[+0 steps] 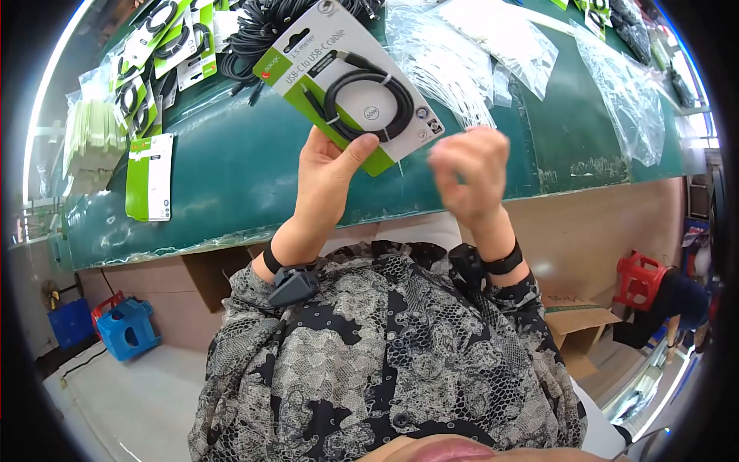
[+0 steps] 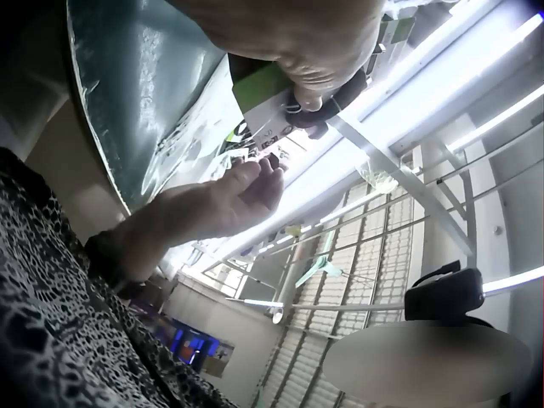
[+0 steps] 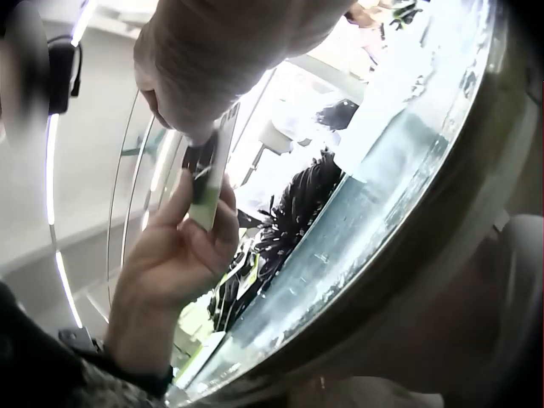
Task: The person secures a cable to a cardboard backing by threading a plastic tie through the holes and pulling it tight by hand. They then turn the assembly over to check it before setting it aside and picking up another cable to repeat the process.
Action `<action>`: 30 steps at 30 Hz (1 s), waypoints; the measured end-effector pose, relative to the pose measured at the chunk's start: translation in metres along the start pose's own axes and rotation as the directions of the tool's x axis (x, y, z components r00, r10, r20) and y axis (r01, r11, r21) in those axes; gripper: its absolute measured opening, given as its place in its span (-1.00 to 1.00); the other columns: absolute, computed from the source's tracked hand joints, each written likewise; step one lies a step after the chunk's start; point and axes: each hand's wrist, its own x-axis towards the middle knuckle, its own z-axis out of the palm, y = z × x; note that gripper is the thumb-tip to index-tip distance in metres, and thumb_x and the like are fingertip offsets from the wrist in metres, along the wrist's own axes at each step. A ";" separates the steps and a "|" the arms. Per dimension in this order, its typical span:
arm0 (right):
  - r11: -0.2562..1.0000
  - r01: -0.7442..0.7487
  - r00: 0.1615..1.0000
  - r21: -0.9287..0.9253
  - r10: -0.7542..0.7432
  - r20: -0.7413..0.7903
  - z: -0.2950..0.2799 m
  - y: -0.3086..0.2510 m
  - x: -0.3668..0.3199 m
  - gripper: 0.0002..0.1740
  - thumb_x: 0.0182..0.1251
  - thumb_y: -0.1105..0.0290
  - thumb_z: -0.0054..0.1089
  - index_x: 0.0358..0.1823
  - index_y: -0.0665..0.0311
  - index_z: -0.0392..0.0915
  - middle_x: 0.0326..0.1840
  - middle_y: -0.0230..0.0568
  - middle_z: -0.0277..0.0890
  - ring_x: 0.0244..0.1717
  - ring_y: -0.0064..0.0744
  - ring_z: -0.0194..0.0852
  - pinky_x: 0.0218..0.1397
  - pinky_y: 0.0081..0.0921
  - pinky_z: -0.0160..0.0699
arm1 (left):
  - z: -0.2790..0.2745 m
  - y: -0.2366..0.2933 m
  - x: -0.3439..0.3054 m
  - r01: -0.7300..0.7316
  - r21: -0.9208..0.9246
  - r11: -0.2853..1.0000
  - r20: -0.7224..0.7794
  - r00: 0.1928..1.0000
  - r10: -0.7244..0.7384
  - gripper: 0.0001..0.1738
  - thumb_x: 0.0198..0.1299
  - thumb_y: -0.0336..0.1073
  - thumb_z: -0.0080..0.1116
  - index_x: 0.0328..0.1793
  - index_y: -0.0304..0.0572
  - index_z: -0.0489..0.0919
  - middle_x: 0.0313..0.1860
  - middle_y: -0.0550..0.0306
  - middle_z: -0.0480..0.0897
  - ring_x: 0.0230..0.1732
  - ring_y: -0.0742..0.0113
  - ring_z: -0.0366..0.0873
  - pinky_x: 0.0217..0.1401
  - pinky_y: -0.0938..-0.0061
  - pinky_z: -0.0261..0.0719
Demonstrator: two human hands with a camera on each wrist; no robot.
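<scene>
My left hand (image 1: 327, 177) pinches the lower left edge of a green and white cable card (image 1: 339, 104), thumb in front and fingers behind. On the card a black USB-C cable (image 1: 400, 100) is coiled and bound with white ties. Thin white tie ends stick out below the card. My right hand (image 1: 471, 173), blurred, is raised just off the card's lower right edge with its fingers curled. No object shows in it in the head view. In the right wrist view the card (image 3: 204, 212) stands edge-on in the left hand (image 3: 174, 263).
Black cables (image 1: 265, 31) are heaped behind the card, with white cable ties (image 1: 454, 73) in plastic bags beside them. Carded cables (image 1: 165, 35), a stack of cards (image 1: 94, 138) and one flat card (image 1: 150, 177) lie left on the green table (image 1: 231, 185). Cartons (image 1: 573, 323) stand below.
</scene>
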 end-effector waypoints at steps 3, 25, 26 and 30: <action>0.997 0.071 0.995 -0.022 -0.069 0.070 0.007 -0.008 0.004 -0.67 0.01 0.58 0.27 -0.15 0.12 0.57 -0.21 -0.43 0.50 -0.18 -0.39 0.42 0.02 -0.37 0.40 | 0.008 0.000 -0.005 -0.028 0.018 0.999 0.022 0.999 0.028 -0.60 0.22 -0.48 0.18 0.16 -0.25 0.36 0.05 0.13 0.54 0.07 0.38 0.51 0.12 0.44 0.51; 0.957 -0.228 0.929 0.178 0.159 0.335 0.027 -0.006 -0.006 -0.54 -0.08 0.71 0.17 -0.08 0.20 0.42 -0.14 -0.17 0.45 -0.21 -0.08 0.36 -0.11 -0.28 0.40 | -0.009 -0.036 -0.014 0.071 -0.059 0.996 0.127 0.990 -0.063 -0.54 0.31 -0.61 -0.20 0.34 -0.23 0.20 0.13 0.08 0.45 0.16 0.29 0.45 0.24 0.22 0.55; 0.956 -0.231 0.921 0.179 0.155 0.358 0.029 -0.004 -0.012 -0.54 -0.08 0.72 0.14 -0.09 0.19 0.41 -0.12 -0.17 0.44 -0.21 -0.07 0.36 -0.11 -0.29 0.40 | -0.012 -0.039 -0.015 0.124 -0.053 0.991 0.120 0.986 -0.117 -0.55 0.31 -0.60 -0.20 0.33 -0.23 0.21 0.14 0.08 0.44 0.16 0.28 0.45 0.24 0.23 0.55; 0.965 -0.193 0.915 0.179 0.111 0.388 0.035 -0.004 -0.023 -0.57 -0.10 0.70 0.11 -0.14 0.16 0.41 -0.07 -0.17 0.42 -0.19 -0.06 0.34 -0.10 -0.30 0.40 | -0.019 -0.044 -0.017 0.236 -0.094 0.967 0.092 0.970 -0.227 -0.56 0.32 -0.58 -0.18 0.33 -0.23 0.22 0.17 0.07 0.43 0.18 0.26 0.46 0.23 0.24 0.55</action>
